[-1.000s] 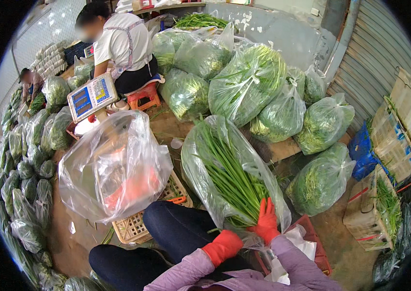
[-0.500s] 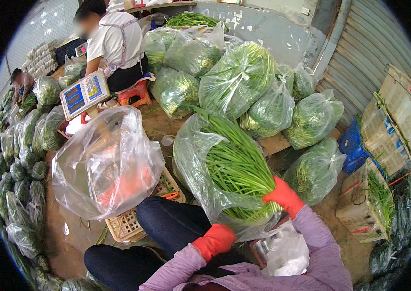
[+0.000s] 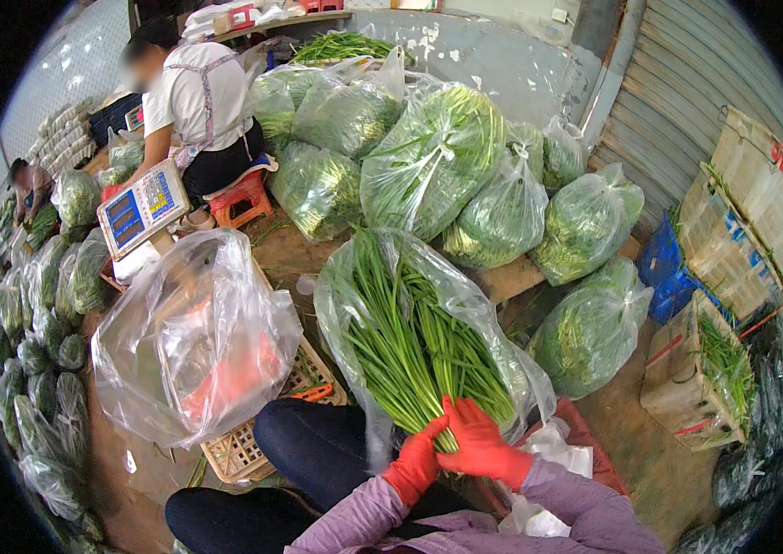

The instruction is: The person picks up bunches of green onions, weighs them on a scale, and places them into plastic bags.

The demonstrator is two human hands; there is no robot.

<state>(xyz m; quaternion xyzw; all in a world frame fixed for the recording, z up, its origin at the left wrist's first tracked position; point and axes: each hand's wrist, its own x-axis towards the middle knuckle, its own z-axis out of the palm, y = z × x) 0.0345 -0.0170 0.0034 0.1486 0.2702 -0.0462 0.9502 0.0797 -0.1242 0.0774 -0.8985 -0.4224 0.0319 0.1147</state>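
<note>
An open clear plastic bag (image 3: 352,305) lies before my knees, holding long green chives (image 3: 414,337) with their stem ends toward me. My left hand (image 3: 415,462), in an orange-red glove, is closed round the near left side of the stems. Beside it my right hand (image 3: 484,445), gloved alike, grips the near end of the chives from the right. The two hands meet at the fingertips. White plastic bags (image 3: 558,448) lie by my right forearm, partly under it, on a red tray (image 3: 599,452).
A large open clear bag (image 3: 197,342) stands on a beige crate (image 3: 243,452) with an orange-handled tool (image 3: 313,393). Tied bags of greens (image 3: 433,162) fill the back. A scale (image 3: 144,208) stands far left, near a seated co-worker (image 3: 202,102). Foam boxes (image 3: 696,374) stand right.
My left hand has let go of the bag's near edge and moved right to the stems. My right hand has come inward and nearer; the chives lie straighter in the bag.
</note>
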